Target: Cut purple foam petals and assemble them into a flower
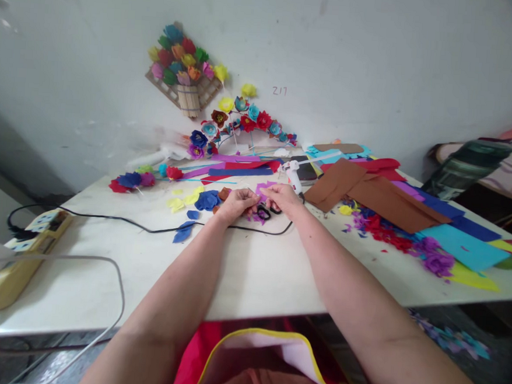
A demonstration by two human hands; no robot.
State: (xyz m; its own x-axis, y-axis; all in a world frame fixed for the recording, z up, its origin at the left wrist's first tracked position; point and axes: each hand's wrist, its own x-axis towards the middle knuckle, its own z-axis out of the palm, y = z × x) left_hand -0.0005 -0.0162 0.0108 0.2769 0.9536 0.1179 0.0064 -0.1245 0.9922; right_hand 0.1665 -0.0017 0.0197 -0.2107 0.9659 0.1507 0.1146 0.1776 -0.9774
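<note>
Both my hands meet over the middle of the table, their fingertips close together at a small piece of purple crepe paper [263, 187]. My right hand [285, 199] is closed, with thumb and forefinger pinching the paper. My left hand [239, 204] is also closed, its fingertips pressed together at the paper's near left edge; the exact grip is partly hidden. Just below the fingers lie scissors with black handles [263, 213], among purple scraps. Left of my left hand are cut petals: blue ones [207, 200], yellow ones [193, 197] and a brown one [225, 194].
A white glue gun [293, 175] stands beyond my right hand; its black cable [148, 230] crosses the table to a power strip [23, 257]. Brown paper sheets [387, 198] and purple scraps [436, 258] cover the right side. Paper flowers [129, 180] lie at left.
</note>
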